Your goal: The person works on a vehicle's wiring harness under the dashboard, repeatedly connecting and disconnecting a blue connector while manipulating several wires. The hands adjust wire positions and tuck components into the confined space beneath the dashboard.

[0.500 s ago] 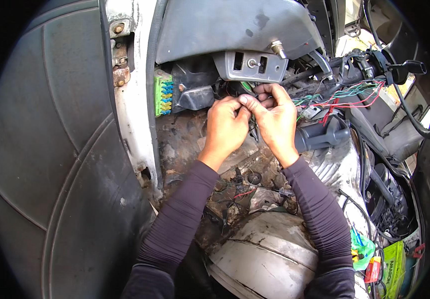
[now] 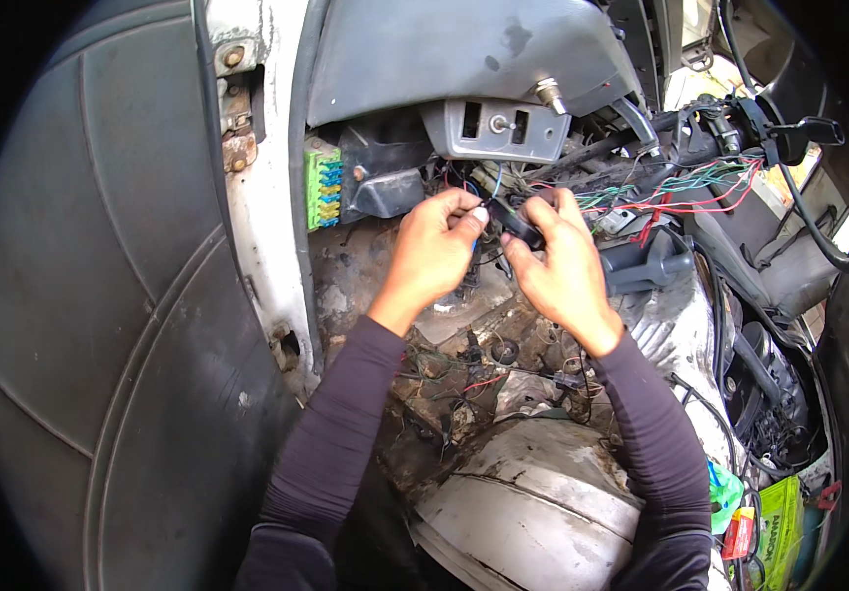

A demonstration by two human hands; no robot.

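Note:
Under the dashboard, my left hand (image 2: 426, 254) pinches thin wires (image 2: 497, 179) between thumb and fingertips. Just to its right, my right hand (image 2: 567, 271) is closed round a roll of black electrical tape (image 2: 520, 227), with a dark strip reaching toward the left fingertips. The wires hang down below a grey switch panel (image 2: 540, 146). Where the tape meets the wires is partly hidden by my fingers.
A green fuse box (image 2: 313, 187) sits by the door pillar (image 2: 272, 212). Loose red and green wires (image 2: 685, 189) run off to the right near the steering column. Below my hands are a rusty floor (image 2: 459, 320) and a pale rounded hump (image 2: 533, 492). The door (image 2: 129, 295) fills the left side.
My hands have moved apart, the right one shifting right and down with the tape roll. A dark strip and a blue wire now show between them.

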